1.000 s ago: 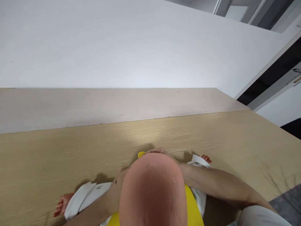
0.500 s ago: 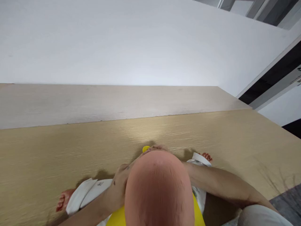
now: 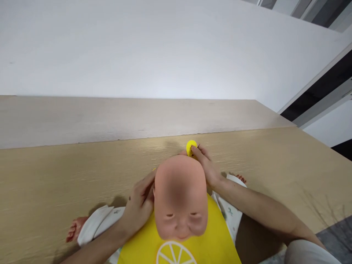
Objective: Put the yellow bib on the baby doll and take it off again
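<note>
A baby doll (image 3: 180, 198) lies on the light wood table (image 3: 82, 172), its crown pointing away from me and its face turned up. It wears a yellow top (image 3: 176, 249) with a lemon-slice print. White-clad limbs (image 3: 96, 225) spread to both sides. My left hand (image 3: 139, 207) cups the side of the doll's head. My right hand (image 3: 205, 165) is behind the head, its fingertips pinching a small round yellow piece (image 3: 191, 148). The piece's shape is partly hidden by those fingers.
Behind the table runs a paler wooden ledge (image 3: 123, 117) against a white wall (image 3: 165, 47). A dark doorway edge (image 3: 316, 88) stands at the right. Grey floor (image 3: 335, 234) shows at the lower right, beside my grey sleeve (image 3: 305, 255).
The doll's head has tipped so its face now shows instead of its crown. The yellow piece and my right hand have moved farther up the table, away from me.
</note>
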The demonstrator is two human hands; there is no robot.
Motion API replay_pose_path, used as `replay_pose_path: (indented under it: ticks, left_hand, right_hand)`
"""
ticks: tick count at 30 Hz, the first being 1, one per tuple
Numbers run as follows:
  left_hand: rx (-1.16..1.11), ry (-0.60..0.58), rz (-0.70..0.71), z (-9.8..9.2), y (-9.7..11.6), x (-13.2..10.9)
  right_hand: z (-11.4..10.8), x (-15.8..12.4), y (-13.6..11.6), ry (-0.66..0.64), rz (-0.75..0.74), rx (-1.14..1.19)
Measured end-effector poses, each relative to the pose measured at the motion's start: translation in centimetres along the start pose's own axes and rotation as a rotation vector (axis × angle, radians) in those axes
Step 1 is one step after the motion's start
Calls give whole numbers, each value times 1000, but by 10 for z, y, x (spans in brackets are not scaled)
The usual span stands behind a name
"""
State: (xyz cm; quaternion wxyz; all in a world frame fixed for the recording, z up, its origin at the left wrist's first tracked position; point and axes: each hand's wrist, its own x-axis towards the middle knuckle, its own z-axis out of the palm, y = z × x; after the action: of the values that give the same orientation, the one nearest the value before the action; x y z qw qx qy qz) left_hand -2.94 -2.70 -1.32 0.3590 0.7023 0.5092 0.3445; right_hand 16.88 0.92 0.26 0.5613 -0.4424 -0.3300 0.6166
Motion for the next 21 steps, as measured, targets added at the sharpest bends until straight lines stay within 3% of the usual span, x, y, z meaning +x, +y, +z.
replay_pose_path:
  ticks: [5, 10, 21]
  left_hand:
    - [-8, -49, -74, -1, 1, 5]
    - [53, -85, -125, 1, -2, 8]
    - [202, -121, -144, 4, -10, 11]
  right_hand:
    - [-10, 11, 2, -22, -249, -213]
    - [-28, 28, 6, -43, -354, -675]
    - [-38, 36, -4, -18, -300, -1478]
